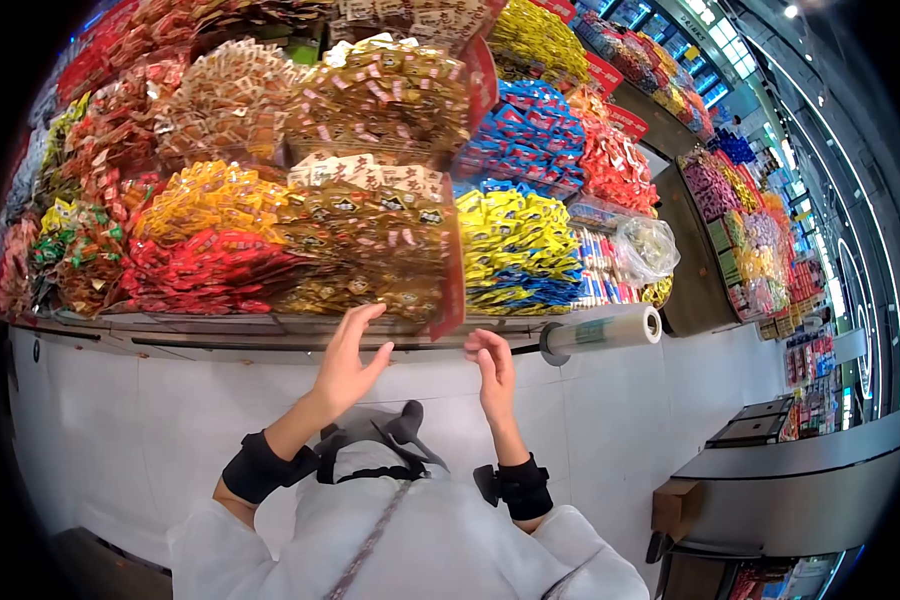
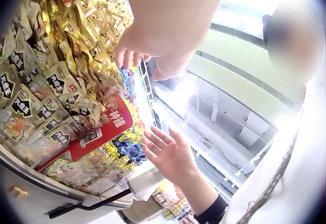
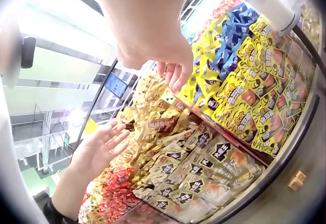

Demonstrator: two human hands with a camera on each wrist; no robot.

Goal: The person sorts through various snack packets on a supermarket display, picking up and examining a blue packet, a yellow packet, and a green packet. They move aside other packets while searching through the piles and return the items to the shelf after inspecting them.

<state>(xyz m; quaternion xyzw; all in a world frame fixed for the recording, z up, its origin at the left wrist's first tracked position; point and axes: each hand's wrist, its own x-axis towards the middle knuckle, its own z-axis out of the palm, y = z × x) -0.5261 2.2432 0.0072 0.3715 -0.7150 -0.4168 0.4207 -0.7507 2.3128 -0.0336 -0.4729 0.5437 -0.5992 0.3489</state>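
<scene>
Fingers on the left hand (image 1: pixel 348 362) are nearly straight, the thumb well apart, and we see nothing in their hold. From the head view the right hand (image 1: pixel 494 375) looks loosely bent, but the left wrist view shows us its palm, fingers spread, bare of any load. Both hands hang by the front edge of the display stand (image 1: pixel 210 347), apart from each other; whether the left fingertips touch anything we cannot tell. On a black bar at that edge, to the right of the right hand, sits a roll of clear bags (image 1: pixel 610 333). Just inside the edge, beyond the left hand, lie gold packets (image 1: pixel 370 245); the wrist views give us their black diamond labels more sharply than the head view. A red divider (image 1: pixel 452 300) stands between them and the yellow packets (image 1: pixel 515 235). Red packets (image 1: pixel 200 272) lie farther left along the edge. Near the stand's right end we find a clear plastic bag (image 1: pixel 647 250). Blue packets (image 1: pixel 525 130) lie behind the yellow ones. Farther off to the right are more stocked stands (image 1: pixel 735 215), and the right wrist view adds a lit screen (image 3: pixel 116 85) that the left wrist view lacks.
</scene>
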